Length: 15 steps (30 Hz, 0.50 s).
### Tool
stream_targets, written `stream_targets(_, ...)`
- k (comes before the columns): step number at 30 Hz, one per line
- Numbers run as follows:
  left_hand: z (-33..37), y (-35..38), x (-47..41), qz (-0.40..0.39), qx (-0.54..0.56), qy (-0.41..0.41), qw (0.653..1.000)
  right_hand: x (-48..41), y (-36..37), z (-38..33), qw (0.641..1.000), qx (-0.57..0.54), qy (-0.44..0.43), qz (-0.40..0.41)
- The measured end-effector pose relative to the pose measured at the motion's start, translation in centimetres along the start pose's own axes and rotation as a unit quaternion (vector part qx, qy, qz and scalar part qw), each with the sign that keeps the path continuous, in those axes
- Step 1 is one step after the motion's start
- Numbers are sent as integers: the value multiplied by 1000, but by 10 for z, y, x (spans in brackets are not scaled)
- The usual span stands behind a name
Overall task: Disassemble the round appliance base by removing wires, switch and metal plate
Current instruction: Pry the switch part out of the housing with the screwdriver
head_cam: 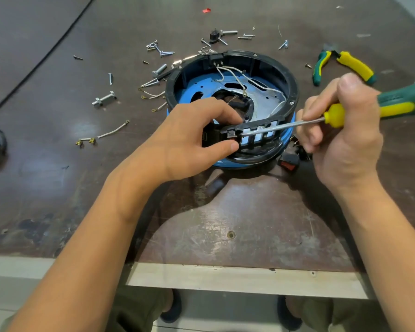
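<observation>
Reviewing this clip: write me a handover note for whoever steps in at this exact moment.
Left hand grips the black block on the near rim of the round base. Right hand holds the screwdriver, tip in the rim slot beside that block.
Done: loose wires and screws lie on the table left of and behind the base.
Left: white wires inside, metal plate, the block itself. Pliers lie at far right.

The round base [290, 75] is black and blue. Its metal plate [261, 101] is silver and its wires [235, 73] are white. The screwdriver [393, 104] and pliers [355, 65] have green and yellow handles. The table [249, 224] is brown.
</observation>
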<state>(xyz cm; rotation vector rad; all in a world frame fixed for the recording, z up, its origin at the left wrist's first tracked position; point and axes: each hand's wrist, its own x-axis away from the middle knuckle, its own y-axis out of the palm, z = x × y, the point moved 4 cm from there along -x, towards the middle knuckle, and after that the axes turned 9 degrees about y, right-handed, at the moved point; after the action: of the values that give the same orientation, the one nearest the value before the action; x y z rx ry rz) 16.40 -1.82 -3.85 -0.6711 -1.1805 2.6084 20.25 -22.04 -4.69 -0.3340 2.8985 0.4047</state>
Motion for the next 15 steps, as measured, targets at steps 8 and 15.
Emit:
stream_targets(8,2,2,-1,-12,-15,1,1000,-2,7,12,997,-8,67,42)
stream_targets(15,2,3,-1,-12,-11,-2,1000,-9,9,17,986,-38,140,81)
